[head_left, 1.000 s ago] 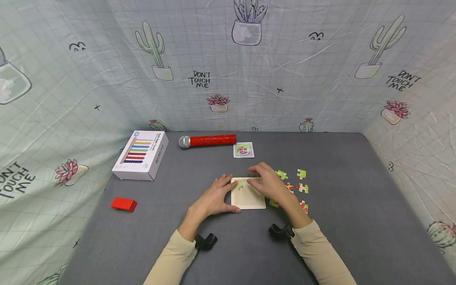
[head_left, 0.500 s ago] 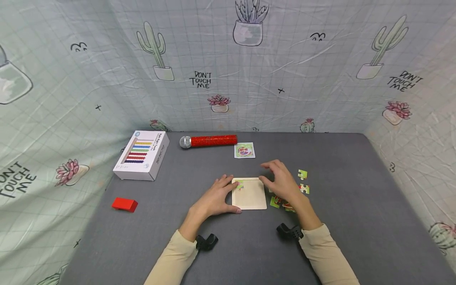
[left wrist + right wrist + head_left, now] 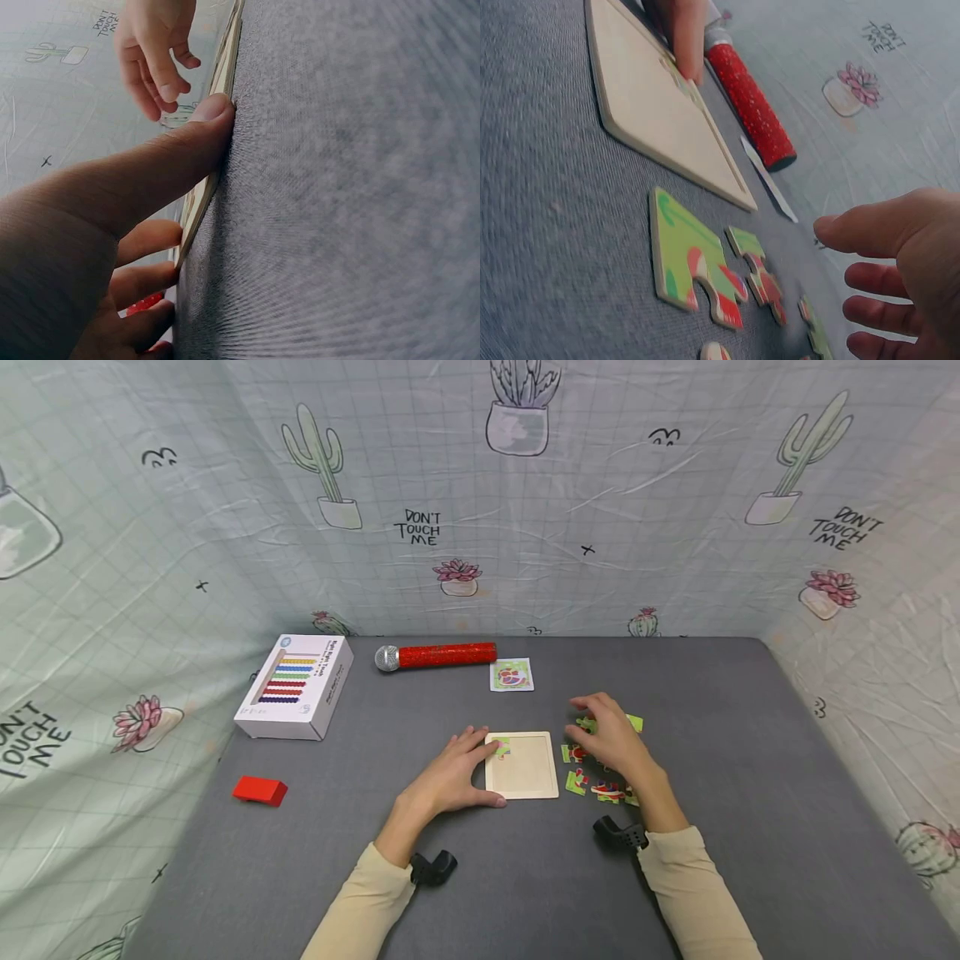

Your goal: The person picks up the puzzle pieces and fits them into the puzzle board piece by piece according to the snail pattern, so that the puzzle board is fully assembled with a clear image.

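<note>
Right hand (image 3: 611, 739) empty, fingers loosely parted, over loose puzzle pieces (image 3: 576, 782) right of tray (image 3: 528, 772). Left hand (image 3: 446, 778) spread, touching tray edge; corner piece (image 3: 503, 745) inside, far left. Seems piece-choosing step; next likely wants neat pinch.

- The left hand (image 3: 448, 775) spreads against the tray (image 3: 528, 772).
- One piece (image 3: 503, 747) sits in its far left corner.
- The right hand (image 3: 611, 739) is over loose pieces (image 3: 575, 782).
- Further back, I see a mic (image 3: 447, 655) beside a card (image 3: 512, 676).
- Off left, a box (image 3: 318, 714) and block (image 3: 258, 790).
</note>
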`<state>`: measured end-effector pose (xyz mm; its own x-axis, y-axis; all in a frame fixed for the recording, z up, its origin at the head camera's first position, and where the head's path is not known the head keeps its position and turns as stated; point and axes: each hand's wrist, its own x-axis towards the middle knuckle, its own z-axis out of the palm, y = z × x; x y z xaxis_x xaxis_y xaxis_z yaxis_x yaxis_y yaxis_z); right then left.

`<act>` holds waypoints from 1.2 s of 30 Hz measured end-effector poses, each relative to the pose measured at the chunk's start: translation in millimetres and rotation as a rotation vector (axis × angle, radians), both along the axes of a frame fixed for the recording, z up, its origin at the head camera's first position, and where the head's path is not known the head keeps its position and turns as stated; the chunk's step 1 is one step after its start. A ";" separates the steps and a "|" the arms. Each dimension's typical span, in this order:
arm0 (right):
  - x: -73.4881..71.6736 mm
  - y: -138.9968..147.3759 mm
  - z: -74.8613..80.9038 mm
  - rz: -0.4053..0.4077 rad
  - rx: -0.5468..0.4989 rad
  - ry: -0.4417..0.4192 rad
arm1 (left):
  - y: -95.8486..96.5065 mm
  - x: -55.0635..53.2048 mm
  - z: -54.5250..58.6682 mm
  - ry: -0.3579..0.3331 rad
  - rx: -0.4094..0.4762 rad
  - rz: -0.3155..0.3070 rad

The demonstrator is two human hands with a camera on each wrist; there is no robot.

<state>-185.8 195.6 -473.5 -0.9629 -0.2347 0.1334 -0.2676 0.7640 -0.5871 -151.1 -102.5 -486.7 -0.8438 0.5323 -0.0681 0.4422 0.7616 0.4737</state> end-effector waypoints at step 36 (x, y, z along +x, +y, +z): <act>-6.9 28.1 -9.7 -0.032 0.137 -0.093 | -1.4 0.9 0.5 -0.007 0.008 0.004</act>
<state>-192.8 223.7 -483.2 -0.9769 -0.2135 0.0124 -0.1911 0.8458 -0.4982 -150.2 -103.8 -486.1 -0.8454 0.5296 -0.0692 0.4361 0.7593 0.4831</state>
